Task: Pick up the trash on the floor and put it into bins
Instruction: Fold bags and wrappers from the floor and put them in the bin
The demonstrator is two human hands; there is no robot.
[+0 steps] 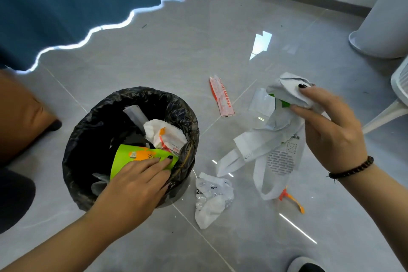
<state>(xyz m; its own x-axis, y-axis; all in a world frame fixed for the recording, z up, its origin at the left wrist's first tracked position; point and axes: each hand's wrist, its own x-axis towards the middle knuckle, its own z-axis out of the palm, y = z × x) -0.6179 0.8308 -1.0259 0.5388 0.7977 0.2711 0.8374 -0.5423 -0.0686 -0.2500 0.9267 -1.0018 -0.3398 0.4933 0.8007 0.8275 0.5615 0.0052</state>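
Now the left hand (pixel 134 185) presses a green cup (pixel 132 159) flat-fingered into the bin (pixel 88 130) w/ black liner, while the right hand (pixel 329 132) pinches a white bag (pixel 276 139), which prob. goes in next.

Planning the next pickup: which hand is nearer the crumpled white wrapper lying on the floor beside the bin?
Left. The left hand rests at the bin rim beside the crumpled white wrapper; the right hand is raised farther off, holding a white bag.

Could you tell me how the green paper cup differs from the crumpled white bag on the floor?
The green paper cup lies tilted inside the black-lined bin, pressed by the left hand; the crumpled white bag lies on the floor beside the bin, untouched. The cup is bright green and keeps its shape; the bag is white and wadded. Both are trash.
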